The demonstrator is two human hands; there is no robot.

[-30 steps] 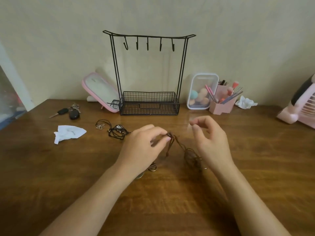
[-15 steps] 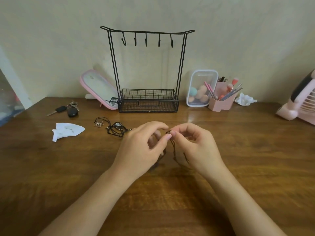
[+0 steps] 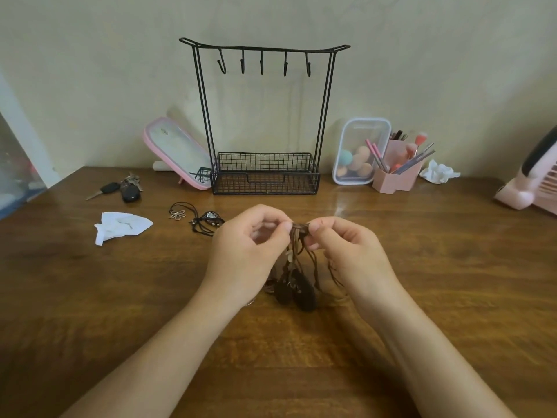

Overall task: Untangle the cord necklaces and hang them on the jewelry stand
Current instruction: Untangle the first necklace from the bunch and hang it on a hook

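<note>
Several brown cords [image 3: 299,228], pendants [image 3: 303,293] blurred

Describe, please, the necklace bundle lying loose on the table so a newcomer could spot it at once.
Start at the black wire jewelry stand by the wall; just in front of its left corner, on the table, lies a black cord bundle with a silver flower pendant. Unlike the brown cords nearby, it lies untouched.

A tangle of brown cord necklaces [image 3: 297,267] is pinched between the left hand [image 3: 250,254] and right hand [image 3: 349,254] above the wooden table [image 3: 452,267], the jewelry stand [image 3: 265,116] behind.
</note>
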